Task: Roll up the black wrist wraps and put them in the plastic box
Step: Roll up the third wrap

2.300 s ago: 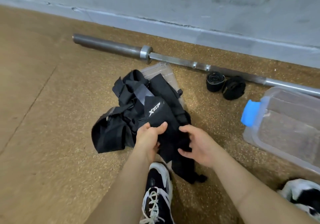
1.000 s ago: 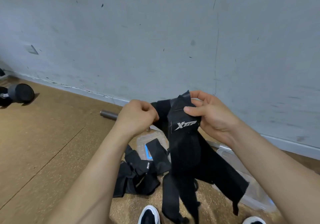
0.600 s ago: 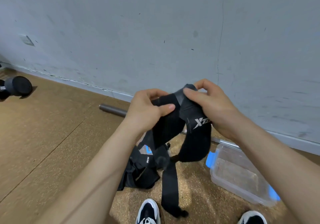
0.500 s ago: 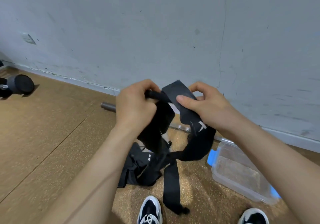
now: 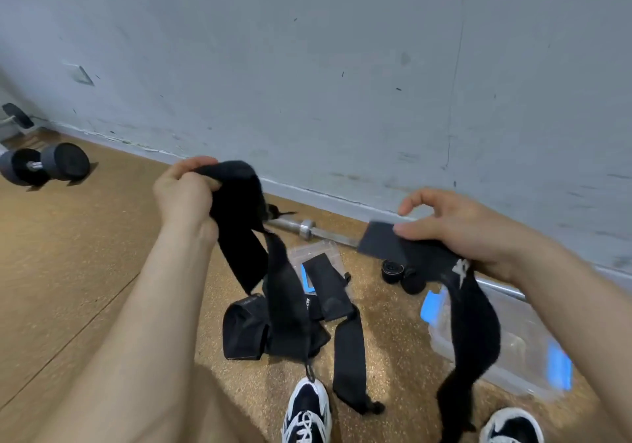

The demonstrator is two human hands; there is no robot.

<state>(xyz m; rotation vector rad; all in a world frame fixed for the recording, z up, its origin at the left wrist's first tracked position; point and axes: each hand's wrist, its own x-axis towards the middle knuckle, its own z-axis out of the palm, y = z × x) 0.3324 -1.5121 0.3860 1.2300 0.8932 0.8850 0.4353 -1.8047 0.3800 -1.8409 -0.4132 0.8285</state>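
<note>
My left hand (image 5: 184,193) grips the top of one black wrist wrap (image 5: 246,227), whose strap hangs down toward the floor. My right hand (image 5: 455,227) pinches the grey end of a second black wrap (image 5: 472,319) with a white logo; it dangles in front of the clear plastic box (image 5: 519,350) with blue clips. More unrolled black wraps (image 5: 290,319) lie in a pile on the floor between my arms. Two rolled wraps (image 5: 400,273) sit beside the barbell.
A steel barbell (image 5: 307,229) lies along the grey wall. The clear box lid (image 5: 314,251) lies under the pile. A dumbbell (image 5: 44,167) sits at the far left. My two shoes (image 5: 306,412) are at the bottom edge on the cork floor.
My hands have pulled apart, separating the wraps: the left now holds one and the right the logo wrap. The view has tilted down, showing more floor.
</note>
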